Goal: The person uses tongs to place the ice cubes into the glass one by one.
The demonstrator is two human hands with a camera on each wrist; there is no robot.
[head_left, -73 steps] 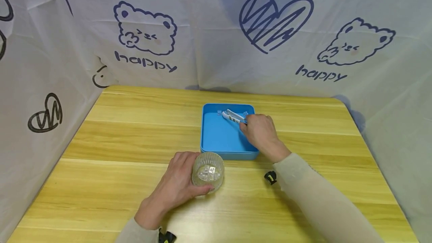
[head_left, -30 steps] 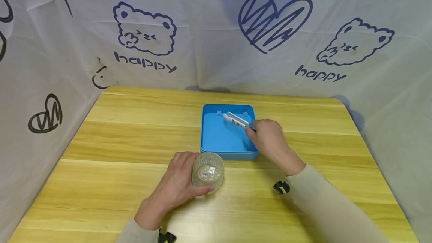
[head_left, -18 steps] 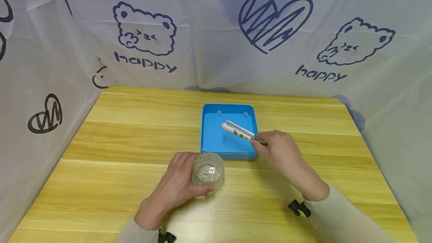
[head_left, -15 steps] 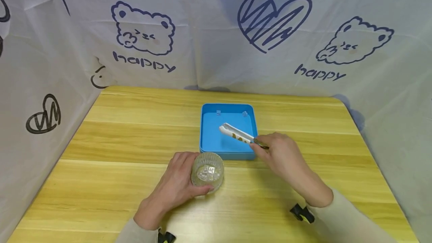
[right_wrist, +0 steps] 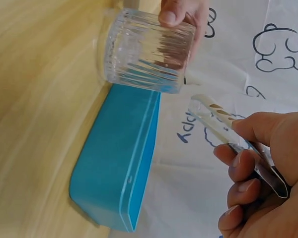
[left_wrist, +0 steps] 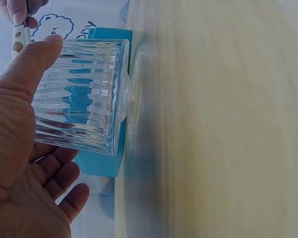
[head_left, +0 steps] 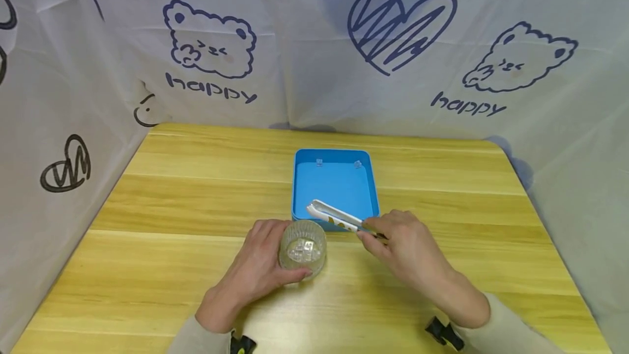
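My left hand (head_left: 257,264) holds a ribbed clear glass (head_left: 303,234) upright on the table, thumb on its near side. Several small clear cubes (head_left: 303,250) lie in the bottom of the glass. My right hand (head_left: 410,245) grips a pair of tongs (head_left: 339,218) with white, gold-spotted arms, their tips pointing left over the front rim of a shallow blue box (head_left: 334,190). At the tips (right_wrist: 194,105) a small clear piece shows between the arms. Inside the box, two clear cubes (head_left: 319,162) sit apart near its back wall.
The blue box stands just behind the glass on a wood-grain table (head_left: 196,190). A white cloth (head_left: 304,86) with drawn bears and hearts hangs behind and at the sides. A black wrist strap (head_left: 444,334) hangs at the right cuff.
My right hand has drawn the tongs from the back of the box toward the front left, closer to the glass. The left hand and glass have stayed in place.
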